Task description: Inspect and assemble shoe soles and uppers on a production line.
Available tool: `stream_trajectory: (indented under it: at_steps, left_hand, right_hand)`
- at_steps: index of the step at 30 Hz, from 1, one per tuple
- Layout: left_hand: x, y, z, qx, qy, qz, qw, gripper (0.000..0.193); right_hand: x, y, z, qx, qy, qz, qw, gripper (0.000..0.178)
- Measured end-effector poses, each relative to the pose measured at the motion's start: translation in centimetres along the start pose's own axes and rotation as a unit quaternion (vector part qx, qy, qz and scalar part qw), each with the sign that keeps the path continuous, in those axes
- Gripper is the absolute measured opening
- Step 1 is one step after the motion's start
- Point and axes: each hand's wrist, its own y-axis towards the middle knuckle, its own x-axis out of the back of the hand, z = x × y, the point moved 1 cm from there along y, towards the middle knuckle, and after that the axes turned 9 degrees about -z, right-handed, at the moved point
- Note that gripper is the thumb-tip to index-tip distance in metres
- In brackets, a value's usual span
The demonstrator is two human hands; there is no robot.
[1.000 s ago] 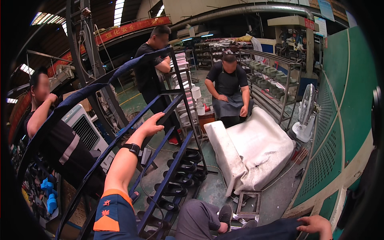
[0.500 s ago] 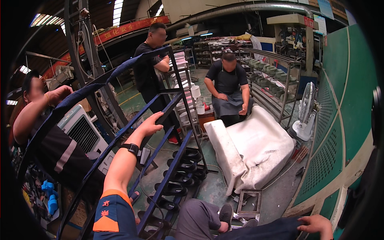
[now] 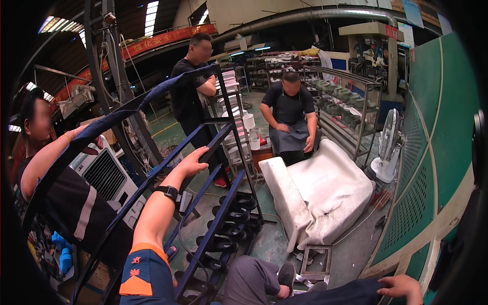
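Observation:
My left hand (image 3: 192,161) reaches forward over a dark metal rack (image 3: 227,91), its fingers stretched out and nothing visible in them. It lies close to a blue rail (image 3: 173,152); whether it touches the rail I cannot tell. A dark watch (image 3: 166,191) is on that wrist. Several black slippers (image 3: 231,227) sit in rows on the rack's lower blue bars. At the lower right, my right hand (image 3: 401,287) rests with fingers apart against dark blue cloth (image 3: 351,292), holding nothing that I can see.
A white cover (image 3: 325,198) drapes over a bulky object ahead, with a seated person (image 3: 290,112) behind it. Another person (image 3: 190,86) stands beyond the rack; a third (image 3: 56,173) is at left. A white fan (image 3: 389,147) stands by green panels (image 3: 442,117). A metal frame (image 3: 316,260) lies on the floor.
The person at left has lowered their hand along the rack's padded top rail, and their head shows more. The view has shifted slightly. My hands have hardly moved.

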Motion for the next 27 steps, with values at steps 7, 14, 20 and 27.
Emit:
stream_trajectory:
  at_steps: [7,14,20,27]
  left_hand:
    - [-0.02,0.01,0.01,-0.007,0.012,0.002,1.000,0.076]
    - [0.01,0.05,0.36,-0.016,0.021,-0.003,1.000,0.076]
    - [-0.06,0.14,0.32,-0.016,0.020,-0.002,1.000,0.076]
    - [0.02,0.05,0.57,-0.018,0.026,-0.005,0.999,0.076]
  right_hand:
    - [-0.15,0.18,-0.34,0.000,-0.002,0.005,1.000,0.071]
    - [-0.26,0.12,-0.46,0.007,-0.002,-0.001,1.000,0.071]
    - [-0.31,0.16,-0.51,0.010,0.001,0.001,1.000,0.072]
    - [-0.20,0.23,-0.48,0.010,0.003,0.003,1.000,0.072]
